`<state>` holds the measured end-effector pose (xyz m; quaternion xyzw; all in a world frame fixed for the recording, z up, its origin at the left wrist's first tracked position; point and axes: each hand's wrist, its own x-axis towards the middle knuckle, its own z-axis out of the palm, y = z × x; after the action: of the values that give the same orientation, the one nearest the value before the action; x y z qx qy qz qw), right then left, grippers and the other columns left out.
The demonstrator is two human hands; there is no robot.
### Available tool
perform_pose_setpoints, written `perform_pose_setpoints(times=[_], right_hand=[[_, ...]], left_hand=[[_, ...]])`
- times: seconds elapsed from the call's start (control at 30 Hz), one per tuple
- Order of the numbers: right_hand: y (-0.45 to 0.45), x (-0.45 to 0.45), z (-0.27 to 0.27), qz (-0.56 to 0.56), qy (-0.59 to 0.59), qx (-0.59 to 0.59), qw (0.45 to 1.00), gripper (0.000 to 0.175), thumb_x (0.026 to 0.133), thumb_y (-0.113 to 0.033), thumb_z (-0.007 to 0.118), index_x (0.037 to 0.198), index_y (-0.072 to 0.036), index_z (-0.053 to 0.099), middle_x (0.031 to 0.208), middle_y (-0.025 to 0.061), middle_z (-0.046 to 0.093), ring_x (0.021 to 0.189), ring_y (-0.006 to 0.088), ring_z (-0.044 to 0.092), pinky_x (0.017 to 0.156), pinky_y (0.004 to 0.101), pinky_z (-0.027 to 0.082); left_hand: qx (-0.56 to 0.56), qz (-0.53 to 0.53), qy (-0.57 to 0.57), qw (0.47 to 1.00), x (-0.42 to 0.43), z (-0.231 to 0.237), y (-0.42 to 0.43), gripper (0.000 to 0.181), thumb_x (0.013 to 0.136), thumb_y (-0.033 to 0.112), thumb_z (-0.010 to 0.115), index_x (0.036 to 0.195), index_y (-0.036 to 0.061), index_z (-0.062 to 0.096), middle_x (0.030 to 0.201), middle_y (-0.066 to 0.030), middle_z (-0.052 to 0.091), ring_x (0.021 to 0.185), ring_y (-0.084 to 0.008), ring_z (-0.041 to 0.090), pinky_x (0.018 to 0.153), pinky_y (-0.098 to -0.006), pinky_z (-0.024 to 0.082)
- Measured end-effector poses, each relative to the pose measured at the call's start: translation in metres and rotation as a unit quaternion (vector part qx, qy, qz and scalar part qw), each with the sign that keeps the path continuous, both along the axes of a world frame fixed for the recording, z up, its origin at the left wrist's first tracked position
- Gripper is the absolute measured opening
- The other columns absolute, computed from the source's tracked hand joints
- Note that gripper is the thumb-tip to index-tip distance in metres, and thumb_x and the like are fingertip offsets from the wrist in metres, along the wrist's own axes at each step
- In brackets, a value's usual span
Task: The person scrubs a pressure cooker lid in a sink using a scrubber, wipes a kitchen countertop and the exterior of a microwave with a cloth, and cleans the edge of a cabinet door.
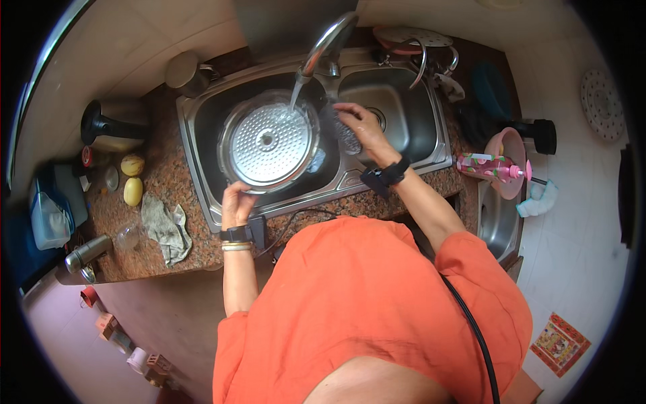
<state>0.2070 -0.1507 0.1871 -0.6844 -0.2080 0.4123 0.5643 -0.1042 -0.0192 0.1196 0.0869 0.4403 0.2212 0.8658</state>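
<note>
My left hand grips the near rim of a round pan or basin, clear or shiny at its edge, in the left sink bowl. Within that rim lies a perforated metal steamer plate. Water runs from the curved chrome faucet onto the plate's far part. Over the divider between the two bowls, my right hand holds a grey mesh scrubber, slightly blurred. A small bluish crumpled thing lies in the left bowl, beside the pan's right edge.
A metal pot, an electric kettle, two yellow fruits and a grey cloth stand or lie left of the sink. At right are a pink pump bottle and a pink basin. A thin cable crosses the counter edge.
</note>
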Motion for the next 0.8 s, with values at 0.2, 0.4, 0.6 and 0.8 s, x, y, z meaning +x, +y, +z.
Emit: perform_pose_setpoints(times=[0.2,0.4,0.6,0.8], right_hand=[[-0.024,0.007,-0.005,0.038,0.099,-0.107,0.989,0.076,0.079,-0.040,0.073,0.133,0.005,0.043,0.128,0.0198,0.052,0.120,0.0235,0.049,0.100,0.0291,0.037],[-0.022,-0.009,0.007,0.095,0.115,-0.119,0.982,0.102,0.071,-0.045,0.077,0.137,0.015,0.028,0.135,0.0283,0.042,0.128,0.0297,0.042,0.106,0.0325,0.033],[0.012,-0.042,0.044,0.140,-0.012,-0.153,0.978,0.094,0.079,-0.051,0.065,0.130,0.021,0.033,0.128,0.0321,0.047,0.121,0.0319,0.049,0.099,0.0329,0.040],[0.012,-0.050,0.006,0.201,0.123,-0.205,0.950,0.069,0.085,-0.050,0.058,0.119,0.010,0.052,0.111,0.0163,0.058,0.104,0.0207,0.053,0.082,0.0319,0.044]], left_hand=[[0.015,-0.027,-0.022,0.999,0.033,-0.022,-0.009,0.035,0.066,-0.012,0.054,0.098,0.0021,0.057,0.098,-0.0064,0.060,0.092,-0.0209,0.056,0.086,-0.0397,0.045],[0.051,-0.020,-0.015,0.998,0.030,0.016,-0.003,0.024,0.069,-0.010,0.052,0.089,-0.0009,0.060,0.097,-0.0094,0.064,0.092,-0.0235,0.059,0.085,-0.0402,0.048],[-0.058,-0.017,-0.025,0.998,-0.008,0.004,-0.011,0.021,0.069,-0.003,0.047,0.088,-0.0001,0.057,0.086,-0.0102,0.062,0.079,-0.0253,0.058,0.077,-0.0346,0.047],[-0.023,-0.011,0.020,0.999,-0.025,0.057,-0.018,0.014,0.082,0.007,0.059,0.094,0.0015,0.055,0.099,-0.0137,0.063,0.092,-0.0310,0.063,0.082,-0.0480,0.055]])
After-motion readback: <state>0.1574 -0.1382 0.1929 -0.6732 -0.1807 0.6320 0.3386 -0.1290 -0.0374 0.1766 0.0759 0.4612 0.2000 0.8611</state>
